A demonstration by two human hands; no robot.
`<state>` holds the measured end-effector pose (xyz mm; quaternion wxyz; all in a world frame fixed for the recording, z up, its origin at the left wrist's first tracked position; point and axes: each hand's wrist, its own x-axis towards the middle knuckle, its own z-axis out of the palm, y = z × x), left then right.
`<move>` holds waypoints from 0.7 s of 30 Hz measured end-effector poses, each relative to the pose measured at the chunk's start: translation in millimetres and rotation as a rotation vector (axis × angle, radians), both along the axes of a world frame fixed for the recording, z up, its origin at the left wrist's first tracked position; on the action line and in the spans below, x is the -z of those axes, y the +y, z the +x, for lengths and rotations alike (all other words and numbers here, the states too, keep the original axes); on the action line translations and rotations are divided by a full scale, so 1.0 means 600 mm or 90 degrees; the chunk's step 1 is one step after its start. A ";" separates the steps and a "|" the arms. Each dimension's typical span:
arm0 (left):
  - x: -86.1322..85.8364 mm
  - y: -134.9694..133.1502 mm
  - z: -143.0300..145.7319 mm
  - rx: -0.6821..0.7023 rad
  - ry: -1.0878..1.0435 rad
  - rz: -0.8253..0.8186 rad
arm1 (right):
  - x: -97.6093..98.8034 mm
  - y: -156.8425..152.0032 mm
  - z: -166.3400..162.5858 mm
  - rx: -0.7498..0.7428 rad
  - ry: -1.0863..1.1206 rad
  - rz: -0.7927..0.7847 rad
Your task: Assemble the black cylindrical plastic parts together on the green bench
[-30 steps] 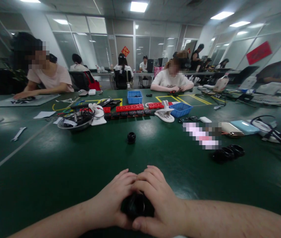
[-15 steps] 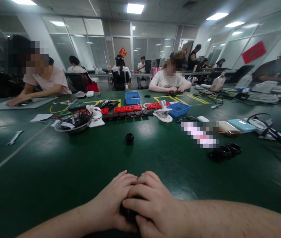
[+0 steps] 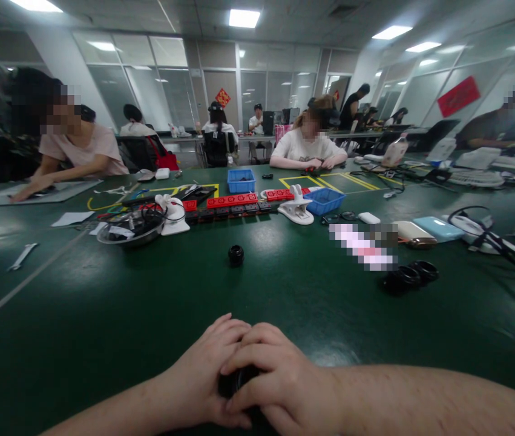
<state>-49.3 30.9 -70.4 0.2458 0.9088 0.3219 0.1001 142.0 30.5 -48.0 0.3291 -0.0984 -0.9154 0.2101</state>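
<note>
Both my hands are clasped together at the near edge of the green table (image 3: 103,315) around a black round part (image 3: 234,383), of which only a sliver shows between the fingers. My left hand (image 3: 203,375) wraps it from the left. My right hand (image 3: 279,378) covers it from the right and top, fingers curled over. A small black ring-shaped part (image 3: 236,255) stands alone on the table ahead of my hands. A few more black rings (image 3: 409,276) lie to the right.
A metal bowl of cables (image 3: 131,227), white clamps (image 3: 297,208), red and black power strips (image 3: 232,203) and blue bins (image 3: 241,180) sit mid-table. A wrench (image 3: 22,256) lies at left. Phones and cables are at right. Other people sit across the table.
My right hand has slid further over the black part, which showed plainly between my hands a second ago and is now almost hidden. The view shifted slightly.
</note>
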 end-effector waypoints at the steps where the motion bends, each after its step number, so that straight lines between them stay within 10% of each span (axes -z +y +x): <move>1: -0.001 0.000 0.001 -0.001 0.001 -0.003 | 0.002 0.000 0.000 0.006 0.007 0.000; 21: 0.004 0.000 -0.002 -0.017 -0.013 -0.026 | 0.008 -0.001 0.000 0.115 0.009 -0.095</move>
